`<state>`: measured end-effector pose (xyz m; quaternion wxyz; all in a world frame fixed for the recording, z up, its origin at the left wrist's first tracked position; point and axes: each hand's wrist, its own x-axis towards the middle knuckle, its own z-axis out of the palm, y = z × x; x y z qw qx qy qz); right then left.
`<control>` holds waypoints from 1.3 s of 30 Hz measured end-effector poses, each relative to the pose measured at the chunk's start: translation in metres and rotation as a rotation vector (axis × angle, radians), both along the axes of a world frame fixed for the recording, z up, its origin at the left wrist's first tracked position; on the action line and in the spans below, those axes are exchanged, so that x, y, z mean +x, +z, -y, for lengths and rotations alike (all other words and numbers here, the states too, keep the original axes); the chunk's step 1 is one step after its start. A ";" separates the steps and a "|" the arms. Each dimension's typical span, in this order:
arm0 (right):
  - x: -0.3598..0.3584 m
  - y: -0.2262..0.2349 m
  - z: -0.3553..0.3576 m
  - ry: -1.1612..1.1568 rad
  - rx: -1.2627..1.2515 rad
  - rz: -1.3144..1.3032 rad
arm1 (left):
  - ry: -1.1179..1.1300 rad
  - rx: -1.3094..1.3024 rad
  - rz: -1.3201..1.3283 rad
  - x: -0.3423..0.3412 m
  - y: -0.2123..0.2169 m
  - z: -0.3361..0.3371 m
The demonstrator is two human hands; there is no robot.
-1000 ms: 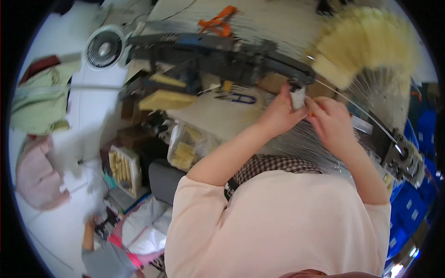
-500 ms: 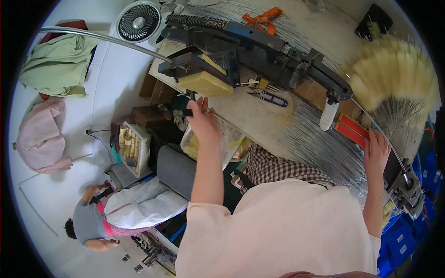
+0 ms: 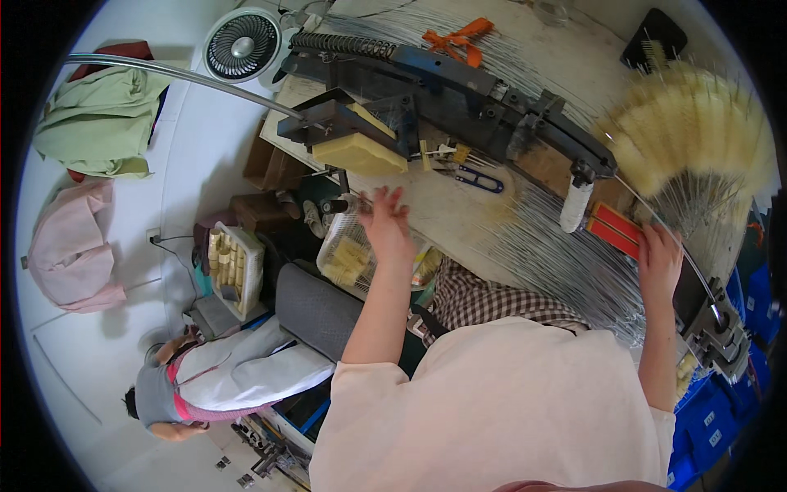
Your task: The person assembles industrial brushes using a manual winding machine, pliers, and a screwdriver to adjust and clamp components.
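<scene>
My left hand (image 3: 387, 225) is raised at the bench's front edge, fingers apart and nothing in its grasp. Beside it a black crank handle (image 3: 334, 206) sticks out below a yellow foam-like block (image 3: 361, 154) on the machine. My right hand (image 3: 658, 250) has its fingers closed at the right end of a red block (image 3: 615, 231), which sits beneath the machine's arm; part of the block is hidden by the fingers. A white-wrapped grip (image 3: 574, 207) hangs from that arm, left of the red block. A long metal rod (image 3: 693, 266) runs past my right hand.
Bundled metal wires (image 3: 566, 262) cover the bench's right side. Yellow-bristled brushes (image 3: 697, 115) fan out at the far right. Blue-handled snips (image 3: 479, 178) lie mid-bench. A white basket (image 3: 348, 261) holds yellow brush pieces. Another person (image 3: 176, 389) is at the lower left, near a fan (image 3: 242, 47).
My left hand has left the crank handle and shifted right, its fingers spreading. My right hand stays by the red block. The person at left has bent or shifted slightly.
</scene>
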<state>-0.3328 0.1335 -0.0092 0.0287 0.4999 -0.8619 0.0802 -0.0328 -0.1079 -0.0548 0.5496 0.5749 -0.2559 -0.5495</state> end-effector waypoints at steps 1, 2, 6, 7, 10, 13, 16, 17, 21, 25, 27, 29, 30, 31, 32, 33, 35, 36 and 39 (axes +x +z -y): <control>0.000 0.002 0.002 -0.002 -0.010 0.021 | -0.069 0.158 -0.147 -0.004 0.003 -0.001; 0.000 0.003 0.004 -0.005 -0.020 0.041 | -0.073 0.159 -0.148 -0.004 0.005 0.001; 0.003 0.000 -0.001 0.014 -0.106 0.049 | -0.785 0.348 -0.075 -0.012 0.019 0.024; 0.008 0.005 0.002 0.026 -0.078 0.057 | -0.824 0.369 0.000 -0.017 0.021 0.028; 0.014 0.001 -0.003 0.010 -0.028 0.066 | -0.781 0.335 0.052 -0.010 0.012 0.034; 0.020 0.005 -0.001 -0.030 -0.037 0.196 | -0.790 0.333 -0.033 -0.008 0.015 0.033; 0.022 0.022 0.003 -0.026 0.070 0.265 | -0.790 0.339 -0.079 -0.015 0.019 0.030; 0.023 0.028 0.003 -0.030 0.085 0.271 | -0.775 0.334 -0.089 -0.018 0.018 0.030; 0.026 0.044 -0.013 0.022 0.177 0.415 | -0.707 0.275 -0.170 -0.024 0.008 0.023; 0.010 0.090 -0.045 0.109 0.117 0.691 | -0.739 0.287 -0.180 -0.014 0.021 -0.006; -0.012 0.115 -0.065 0.119 0.053 0.649 | -0.941 0.506 -0.188 -0.018 0.043 -0.024; -0.032 0.132 -0.076 0.110 0.046 0.589 | -1.138 0.474 -0.073 -0.048 0.069 -0.041; -0.040 0.137 -0.082 0.053 0.096 0.563 | -1.342 0.437 0.040 -0.070 0.078 -0.048; -0.048 0.138 -0.083 -0.001 0.125 0.569 | -1.508 0.382 0.079 -0.091 0.082 -0.052; -0.057 0.139 -0.084 -0.010 0.123 0.565 | -1.669 0.319 0.116 -0.111 0.084 -0.055; -0.068 0.137 -0.083 0.039 0.223 0.574 | -1.794 0.246 0.130 -0.128 0.081 -0.059; -0.086 0.136 -0.079 0.124 0.342 0.670 | -2.002 0.083 0.187 -0.159 0.083 -0.072; -0.095 0.135 -0.076 0.125 0.343 0.672 | -2.088 0.000 0.228 -0.175 0.084 -0.078; -0.119 0.129 -0.067 0.149 0.434 1.154 | -2.318 -0.320 0.302 -0.213 0.079 -0.097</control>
